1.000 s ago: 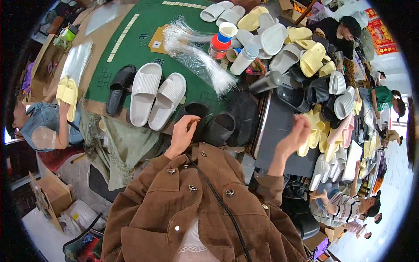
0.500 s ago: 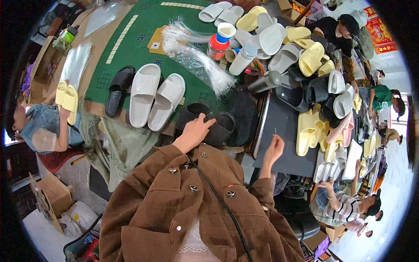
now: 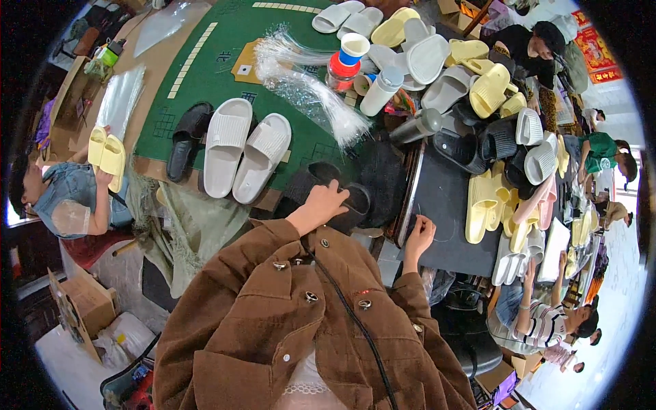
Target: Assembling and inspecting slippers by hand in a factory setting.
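A pair of black slippers point(image 3: 357, 199) lies at the table's near edge in front of my body. My left hand point(image 3: 322, 205) is closed over their inner sides, its fingers on the straps and partly hiding them. To the right, above a dark grey tabletop, my right hand point(image 3: 419, 236) is pinched at the fingertips on a thin clear strand point(image 3: 447, 237), which is faint and curves away. A large bundle of clear plastic strands point(image 3: 311, 96) is spread over the green mat, beyond the slippers.
Grey slippers point(image 3: 227, 147) and a black slipper point(image 3: 186, 140) sit on the green mat point(image 3: 160, 113) at left. A paper cup point(image 3: 354, 46), red-lidded jar point(image 3: 342, 72) and white bottle point(image 3: 383, 90) stand beyond. Yellow slippers point(image 3: 484, 205) crowd the right table. Co-workers sit on both sides.
My left hand has shifted slightly right over the black slippers. My right hand has come slightly lower and left, its fingers more curled. A co-worker's hands at right have moved toward a white slipper.
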`<action>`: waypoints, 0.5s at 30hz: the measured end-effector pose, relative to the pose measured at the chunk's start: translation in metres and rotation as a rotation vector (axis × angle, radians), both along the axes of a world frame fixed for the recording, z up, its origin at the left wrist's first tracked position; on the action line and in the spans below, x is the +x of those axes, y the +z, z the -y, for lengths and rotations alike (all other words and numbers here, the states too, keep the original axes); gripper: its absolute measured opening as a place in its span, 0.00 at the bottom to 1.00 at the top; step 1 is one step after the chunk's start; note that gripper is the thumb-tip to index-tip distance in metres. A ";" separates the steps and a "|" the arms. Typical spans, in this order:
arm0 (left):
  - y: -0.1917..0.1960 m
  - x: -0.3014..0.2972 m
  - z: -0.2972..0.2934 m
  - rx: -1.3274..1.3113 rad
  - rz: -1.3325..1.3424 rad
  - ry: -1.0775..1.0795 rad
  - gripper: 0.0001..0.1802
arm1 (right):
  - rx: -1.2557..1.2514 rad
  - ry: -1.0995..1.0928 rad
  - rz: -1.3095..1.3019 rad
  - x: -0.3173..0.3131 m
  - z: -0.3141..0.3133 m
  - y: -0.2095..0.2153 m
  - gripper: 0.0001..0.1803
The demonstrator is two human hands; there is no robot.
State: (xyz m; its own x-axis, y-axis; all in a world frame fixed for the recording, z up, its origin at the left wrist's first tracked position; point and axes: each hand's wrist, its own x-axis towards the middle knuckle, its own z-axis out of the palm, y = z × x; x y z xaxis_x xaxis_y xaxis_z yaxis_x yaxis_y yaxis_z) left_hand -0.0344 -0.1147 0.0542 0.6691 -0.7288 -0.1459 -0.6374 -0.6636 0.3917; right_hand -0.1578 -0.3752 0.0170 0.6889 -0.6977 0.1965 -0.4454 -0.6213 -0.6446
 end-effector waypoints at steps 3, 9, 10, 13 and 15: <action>-0.016 0.014 -0.006 0.054 0.121 0.140 0.20 | 0.013 0.009 0.022 0.001 -0.001 0.002 0.06; 0.006 0.075 -0.020 0.210 0.202 0.196 0.19 | 0.009 0.003 0.046 0.001 0.002 -0.003 0.06; 0.018 0.085 -0.019 0.290 0.176 0.184 0.20 | 0.004 -0.012 0.032 0.001 0.003 -0.004 0.06; 0.016 0.109 -0.033 0.362 0.195 0.120 0.21 | -0.020 -0.007 0.031 0.000 0.003 -0.004 0.05; 0.013 0.118 -0.040 0.364 0.247 0.279 0.19 | -0.041 0.004 0.042 0.000 0.004 -0.006 0.05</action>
